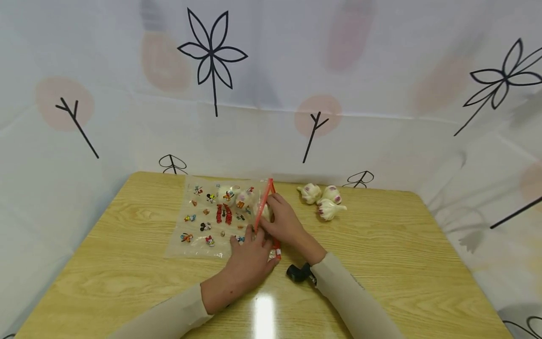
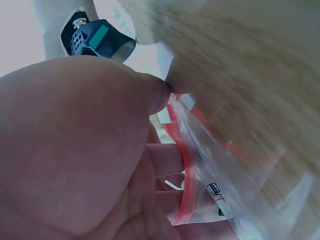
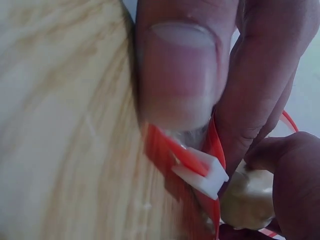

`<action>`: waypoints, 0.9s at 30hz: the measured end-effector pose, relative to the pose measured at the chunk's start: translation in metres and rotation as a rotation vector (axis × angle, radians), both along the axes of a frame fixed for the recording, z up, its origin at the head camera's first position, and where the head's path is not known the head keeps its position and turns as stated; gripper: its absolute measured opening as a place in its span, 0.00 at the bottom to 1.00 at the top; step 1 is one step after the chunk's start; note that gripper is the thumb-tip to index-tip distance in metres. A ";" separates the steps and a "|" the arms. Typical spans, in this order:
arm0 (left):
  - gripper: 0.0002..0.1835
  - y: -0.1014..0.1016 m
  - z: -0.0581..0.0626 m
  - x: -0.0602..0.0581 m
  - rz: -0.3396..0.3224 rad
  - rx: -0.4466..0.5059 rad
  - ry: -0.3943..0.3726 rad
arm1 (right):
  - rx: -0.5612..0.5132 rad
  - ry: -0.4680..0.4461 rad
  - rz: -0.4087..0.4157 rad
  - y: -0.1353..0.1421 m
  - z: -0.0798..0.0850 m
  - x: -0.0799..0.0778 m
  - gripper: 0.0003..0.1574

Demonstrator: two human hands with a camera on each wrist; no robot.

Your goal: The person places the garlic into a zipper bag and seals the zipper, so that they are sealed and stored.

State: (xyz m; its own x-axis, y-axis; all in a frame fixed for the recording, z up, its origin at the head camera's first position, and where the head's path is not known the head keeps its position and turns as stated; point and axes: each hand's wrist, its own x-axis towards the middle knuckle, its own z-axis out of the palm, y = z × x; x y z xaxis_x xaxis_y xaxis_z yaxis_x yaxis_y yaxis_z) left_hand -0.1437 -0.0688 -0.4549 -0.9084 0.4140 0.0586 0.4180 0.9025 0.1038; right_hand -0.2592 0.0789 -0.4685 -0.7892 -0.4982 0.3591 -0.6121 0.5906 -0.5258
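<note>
A clear zip bag [image 1: 175, 247] with cartoon prints and a red zip edge lies flat at the table's middle left. Garlic bulbs show through its film near the top. My left hand [image 1: 250, 263] holds the near side of the bag's mouth, fingers over the film and thumb by the white slider [image 3: 205, 181]. At the mouth, my right hand [image 1: 285, 221] grips a garlic bulb [image 3: 247, 200], partly hidden by fingers and the red edge. Three loose garlic bulbs [image 1: 329, 209] sit together to the right of the bag.
A wooden table [image 1: 402, 263] carries everything, with a flower-printed white cloth [image 1: 271, 141] hanging behind it. A small black device [image 1: 298, 273] sits at my right wrist, and another dark device [image 2: 102, 40] appears in the left wrist view.
</note>
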 end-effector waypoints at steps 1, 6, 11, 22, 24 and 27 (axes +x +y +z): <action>0.33 0.000 0.000 0.000 -0.002 0.003 0.002 | -0.006 0.003 -0.003 0.000 -0.001 -0.001 0.25; 0.33 0.000 0.000 0.001 -0.007 0.009 0.017 | -0.023 0.021 -0.015 -0.004 -0.004 -0.004 0.30; 0.33 0.000 -0.002 0.000 -0.004 0.005 0.030 | -0.047 0.008 -0.029 -0.008 -0.005 -0.007 0.32; 0.32 0.001 -0.003 -0.001 -0.002 -0.022 0.056 | -0.077 -0.036 -0.104 -0.017 -0.009 -0.016 0.28; 0.32 0.001 -0.003 -0.001 -0.005 -0.026 0.060 | -0.091 -0.043 -0.103 -0.018 -0.009 -0.016 0.29; 0.33 0.000 -0.003 -0.001 -0.003 -0.032 0.060 | -0.099 -0.039 -0.102 -0.020 -0.010 -0.017 0.27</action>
